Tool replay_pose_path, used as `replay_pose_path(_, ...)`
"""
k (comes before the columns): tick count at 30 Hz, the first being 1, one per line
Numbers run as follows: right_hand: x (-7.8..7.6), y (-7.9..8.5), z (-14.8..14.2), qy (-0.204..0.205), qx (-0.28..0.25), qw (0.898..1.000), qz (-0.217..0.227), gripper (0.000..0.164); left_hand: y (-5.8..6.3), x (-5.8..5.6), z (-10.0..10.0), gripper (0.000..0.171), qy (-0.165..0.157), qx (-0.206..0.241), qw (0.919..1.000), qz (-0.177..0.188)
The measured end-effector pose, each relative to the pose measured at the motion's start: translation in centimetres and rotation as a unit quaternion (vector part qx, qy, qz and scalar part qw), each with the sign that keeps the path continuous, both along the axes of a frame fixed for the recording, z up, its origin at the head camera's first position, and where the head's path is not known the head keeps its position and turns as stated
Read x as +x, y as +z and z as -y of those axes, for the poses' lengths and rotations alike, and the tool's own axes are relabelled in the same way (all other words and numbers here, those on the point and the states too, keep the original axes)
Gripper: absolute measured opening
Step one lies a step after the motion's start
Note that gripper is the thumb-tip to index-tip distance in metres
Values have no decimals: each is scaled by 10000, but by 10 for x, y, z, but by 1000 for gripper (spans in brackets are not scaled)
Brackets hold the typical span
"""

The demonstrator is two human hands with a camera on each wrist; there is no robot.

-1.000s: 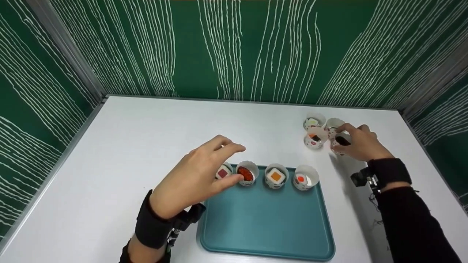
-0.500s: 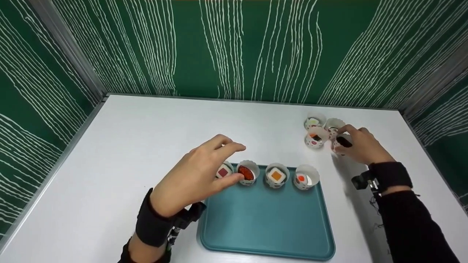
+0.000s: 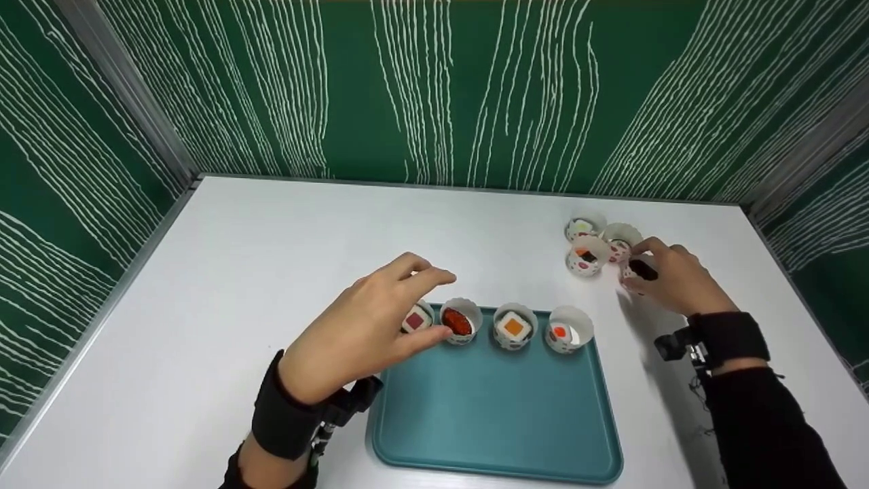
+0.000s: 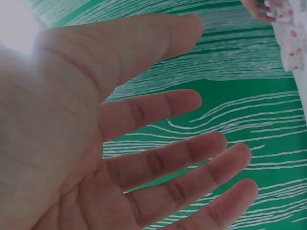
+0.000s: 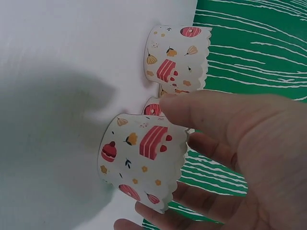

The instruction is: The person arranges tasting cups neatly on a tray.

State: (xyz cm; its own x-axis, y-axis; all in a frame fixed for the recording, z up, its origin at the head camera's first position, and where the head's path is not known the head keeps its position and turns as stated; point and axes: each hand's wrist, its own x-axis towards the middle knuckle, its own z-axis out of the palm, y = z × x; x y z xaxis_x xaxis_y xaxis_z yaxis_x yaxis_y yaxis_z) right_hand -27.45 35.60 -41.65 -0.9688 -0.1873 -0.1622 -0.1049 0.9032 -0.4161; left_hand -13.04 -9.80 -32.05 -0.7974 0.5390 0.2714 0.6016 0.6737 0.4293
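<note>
My right hand [image 3: 679, 275] pinches a paper baking cup [image 5: 139, 158] at the back right of the table. In the right wrist view the cup leans, with its cake-and-flower print facing the camera. A dark piece [image 3: 642, 269] lies inside it. My left hand [image 3: 363, 326] hovers over the left back part of the teal tray [image 3: 495, 414], fingers apart and holding nothing; its palm [image 4: 53, 134] shows in the left wrist view. Near its thumb stand cups with a red oval piece [image 3: 456, 321] and a white piece with a dark red square [image 3: 415, 319], partly hidden by the hand.
Farther right along the tray's back edge are a cup with an orange-square piece [image 3: 512, 327] and a cup with a red-dotted piece [image 3: 562, 333]. Three more cups cluster beside the right hand, one holding an orange-and-black piece [image 3: 585, 255]. Green walls enclose the white table [image 3: 271, 238].
My right hand has shifted slightly right and toward me, and the cup at its fingers has come away a little from the cluster. The left hand keeps its place.
</note>
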Motion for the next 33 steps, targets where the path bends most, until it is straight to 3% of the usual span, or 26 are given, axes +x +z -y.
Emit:
replay_pose_path(8,3,-5,-2,29,3,9999,-103,62,-1,1,-1,52,50,-34,9998,199)
replay_pose_path(13,3,-10,-4,4,-53,9998,-166,67,-1,-1,-1,52,39,-57,9998,196)
replay_pose_path(33,4,-13,-5,-158,-277,9995,-83,58,-7,-8,-2,52,54,-93,9998,192)
